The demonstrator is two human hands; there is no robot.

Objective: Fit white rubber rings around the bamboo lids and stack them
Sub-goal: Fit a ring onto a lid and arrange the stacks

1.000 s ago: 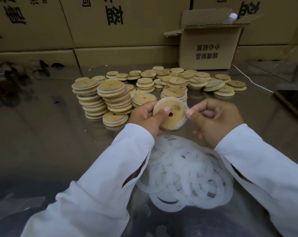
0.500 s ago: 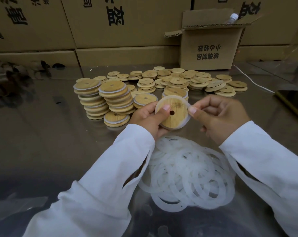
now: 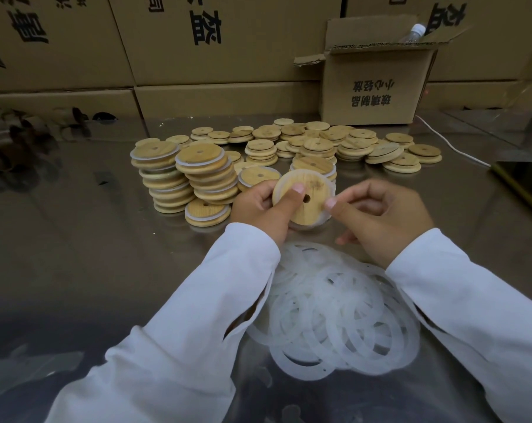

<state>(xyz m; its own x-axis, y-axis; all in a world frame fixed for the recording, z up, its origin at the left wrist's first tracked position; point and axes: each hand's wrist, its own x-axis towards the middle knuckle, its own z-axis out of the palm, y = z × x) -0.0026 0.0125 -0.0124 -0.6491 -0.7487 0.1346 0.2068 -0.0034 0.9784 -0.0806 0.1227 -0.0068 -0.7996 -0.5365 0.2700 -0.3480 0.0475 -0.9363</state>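
Between both hands I hold a round bamboo lid [image 3: 310,206] with a small hole, a white rubber ring [image 3: 281,184] around its edge. My left hand [image 3: 261,209] grips it from the left, thumb on its face. My right hand [image 3: 377,215] pinches its right edge with the thumb. Loose white rings [image 3: 334,319] lie piled below my wrists. Two leaning stacks of ringed lids [image 3: 185,175] stand to the left, with a short pile [image 3: 208,213] in front. Plain bamboo lids [image 3: 334,143] lie in low piles behind.
An open cardboard box [image 3: 377,87] with a bottle [image 3: 412,33] stands at the back right, in front of a wall of large cartons [image 3: 197,50]. A white cable [image 3: 450,145] and a dark flat device [image 3: 524,181] lie at the right on the shiny metal table [image 3: 75,254].
The lid has been turned and tilted in my hands; its hole now sits lower and the ring looks further seated. My hands have stayed in about the same place.
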